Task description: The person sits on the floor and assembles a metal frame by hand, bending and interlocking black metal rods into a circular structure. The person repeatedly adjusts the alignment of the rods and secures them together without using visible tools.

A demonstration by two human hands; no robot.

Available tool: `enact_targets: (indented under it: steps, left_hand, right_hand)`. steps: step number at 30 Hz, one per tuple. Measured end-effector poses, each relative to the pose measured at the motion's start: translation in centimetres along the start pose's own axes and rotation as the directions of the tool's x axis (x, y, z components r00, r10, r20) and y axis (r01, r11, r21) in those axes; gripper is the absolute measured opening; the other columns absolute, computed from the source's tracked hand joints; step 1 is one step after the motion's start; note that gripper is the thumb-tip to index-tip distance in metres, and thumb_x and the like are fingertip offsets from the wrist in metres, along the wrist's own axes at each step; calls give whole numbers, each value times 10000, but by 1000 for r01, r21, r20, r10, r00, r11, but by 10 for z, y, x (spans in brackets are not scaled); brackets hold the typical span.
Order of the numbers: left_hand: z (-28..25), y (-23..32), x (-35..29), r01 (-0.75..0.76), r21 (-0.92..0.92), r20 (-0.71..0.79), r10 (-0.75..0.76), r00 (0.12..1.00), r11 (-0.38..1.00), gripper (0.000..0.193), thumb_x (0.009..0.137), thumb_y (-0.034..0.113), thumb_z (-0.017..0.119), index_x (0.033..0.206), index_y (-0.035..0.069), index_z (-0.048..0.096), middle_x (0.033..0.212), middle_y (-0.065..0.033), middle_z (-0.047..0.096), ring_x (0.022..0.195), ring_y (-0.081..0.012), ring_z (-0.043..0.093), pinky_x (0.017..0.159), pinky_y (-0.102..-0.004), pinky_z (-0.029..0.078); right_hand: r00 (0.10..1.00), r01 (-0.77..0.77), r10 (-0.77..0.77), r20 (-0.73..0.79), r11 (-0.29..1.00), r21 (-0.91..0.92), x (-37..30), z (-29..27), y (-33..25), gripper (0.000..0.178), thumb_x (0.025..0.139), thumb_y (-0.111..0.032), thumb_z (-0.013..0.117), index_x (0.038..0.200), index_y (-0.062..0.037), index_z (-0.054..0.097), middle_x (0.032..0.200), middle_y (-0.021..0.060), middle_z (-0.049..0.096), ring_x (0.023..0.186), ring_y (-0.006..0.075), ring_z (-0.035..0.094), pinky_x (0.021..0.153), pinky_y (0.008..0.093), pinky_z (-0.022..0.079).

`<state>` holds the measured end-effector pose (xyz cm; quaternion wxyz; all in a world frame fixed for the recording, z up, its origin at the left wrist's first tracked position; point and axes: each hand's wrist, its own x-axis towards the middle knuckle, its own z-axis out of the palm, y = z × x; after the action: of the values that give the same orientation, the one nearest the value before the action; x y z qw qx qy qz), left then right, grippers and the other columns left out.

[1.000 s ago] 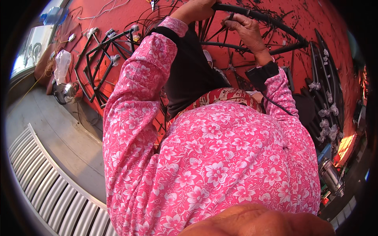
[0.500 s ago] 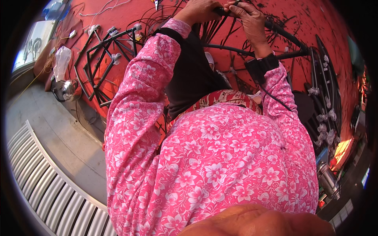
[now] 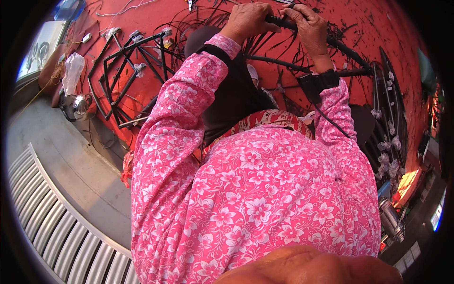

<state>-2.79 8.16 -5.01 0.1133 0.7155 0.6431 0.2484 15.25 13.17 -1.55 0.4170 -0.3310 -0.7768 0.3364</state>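
Both hands on the thin black curved metal rod (image 3: 331,42), top centre over the red floor (image 3: 378,28). Left hand (image 3: 248,19) fisted around it; right hand (image 3: 307,23) wrapped just beside. Black welded rod frames (image 3: 127,75) lie left.

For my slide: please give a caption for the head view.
Both hands, left and right, grip a black rod above a red floor.
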Motion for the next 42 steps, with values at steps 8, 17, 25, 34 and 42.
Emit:
enact_targets:
  steps: [8, 17, 25, 34, 42]
  left_hand:
    - [13, 13, -11, -23, 89, -176, 39, 984, 996, 524, 671, 595, 804, 856, 113, 711, 784, -67, 711, 768, -269, 711, 673, -396, 545]
    - [20, 19, -28, -55, 116, -181, 75, 981, 992, 488, 689, 471, 828, 1002, 121, 700, 893, -51, 650, 883, -259, 649, 810, -392, 485]
    - [28, 21, -26, -263, 74, -204, 273, 940, 962, 388, 791, 322, 782, 1106, 125, 670, 970, -64, 614, 962, -282, 636, 787, -413, 516]
    - [24, 18, -19, -228, 66, -117, 235, 965, 971, 340, 831, 344, 745, 1082, 121, 690, 986, -81, 646, 948, -295, 654, 775, -418, 522]
    - [22, 17, -16, -236, 80, -164, 247, 955, 968, 337, 822, 370, 751, 1031, 109, 702, 907, -66, 649, 874, -289, 667, 719, -411, 531]
  right_hand:
    - [971, -177, 187, 147, 981, -81, 21, 9, 44, 197, 937, -206, 699, 985, -23, 755, 828, 29, 737, 774, 82, 679, 709, 230, 527]
    - [743, -406, 374, 554, 911, -70, 27, 16, 99, 194, 830, -179, 744, 873, 11, 731, 793, 27, 699, 685, 106, 624, 635, 272, 501]
    - [814, -281, 441, 378, 869, -408, 29, 25, 104, 310, 799, -374, 769, 900, -82, 772, 790, 92, 727, 756, 203, 697, 697, 355, 534]
    - [943, -188, 223, -249, 969, 158, -43, -26, 56, 297, 906, -331, 737, 846, -42, 698, 723, 30, 674, 672, 118, 615, 659, 276, 507]
    - [892, -405, 426, -150, 901, 152, -136, 17, 115, 321, 907, -281, 745, 1077, -35, 631, 940, 28, 650, 835, 109, 612, 771, 272, 508]
